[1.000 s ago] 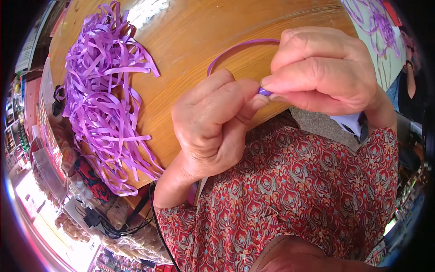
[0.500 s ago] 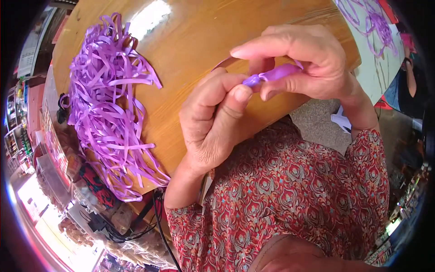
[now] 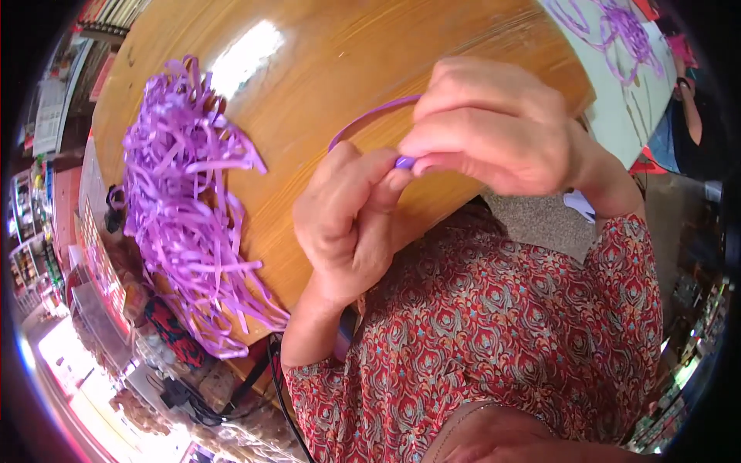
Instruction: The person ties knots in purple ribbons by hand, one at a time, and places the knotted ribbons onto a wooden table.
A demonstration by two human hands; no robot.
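A purple ribbon (image 3: 373,116) arcs above the table between my two hands, and a small folded or knotted bit of it shows between my fingertips. My left hand (image 3: 343,212) is closed, its thumb and forefinger pinching that bit. Right beside it, my right hand (image 3: 494,127) is closed too, pinching the ribbon from the other side with its fingers curled. The knuckles hide most of the ribbon. A large heap of loose purple ribbons (image 3: 193,201) lies on the table to the left of my left hand.
The wooden table (image 3: 324,62) has a bright glare patch. At the upper right, more purple ribbon (image 3: 629,35) lies on a white table (image 3: 617,116), with a person's arm (image 3: 691,116) beside it. Black cables (image 3: 204,409) and bagged goods crowd the lower left.
My right hand has closed and moved down and left against my left fingertips. The ribbon piece between them looks shorter, and a ribbon loop now arcs above my left hand.
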